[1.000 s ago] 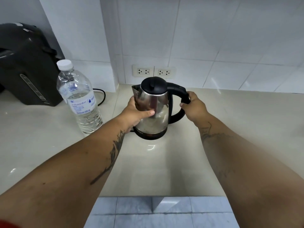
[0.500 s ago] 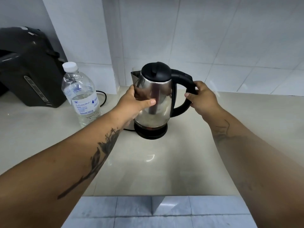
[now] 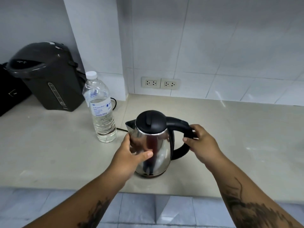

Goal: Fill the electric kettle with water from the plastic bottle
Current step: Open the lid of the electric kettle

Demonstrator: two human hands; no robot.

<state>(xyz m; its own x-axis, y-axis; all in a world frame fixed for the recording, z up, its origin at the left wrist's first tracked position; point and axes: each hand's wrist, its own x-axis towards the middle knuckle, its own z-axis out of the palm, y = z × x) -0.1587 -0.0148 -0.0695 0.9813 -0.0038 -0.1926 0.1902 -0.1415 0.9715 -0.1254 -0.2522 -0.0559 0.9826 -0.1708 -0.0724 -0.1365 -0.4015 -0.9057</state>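
Observation:
The steel electric kettle point(image 3: 158, 145) stands upright near the front edge of the counter, with its black lid closed and its spout pointing left. My left hand point(image 3: 131, 156) is wrapped around the left side of its shiny body. My right hand point(image 3: 201, 143) grips the black handle on the right. The clear plastic bottle point(image 3: 102, 116) stands just left of and behind the kettle. Its white cap is on and it is roughly half full of water. Neither hand touches it. The kettle's black base is not visible.
A dark hot-water dispenser point(image 3: 47, 76) sits at the back left, with a black box point(image 3: 9, 94) beside it. A black cord point(image 3: 120, 129) runs behind the bottle and kettle. Two wall sockets point(image 3: 160, 83) are set in the tiled wall. The beige counter point(image 3: 238, 129) stretches to the right.
The kettle came up off its black base and moved toward me, to the counter's front edge. Both hands kept their grip. The bottle stayed put.

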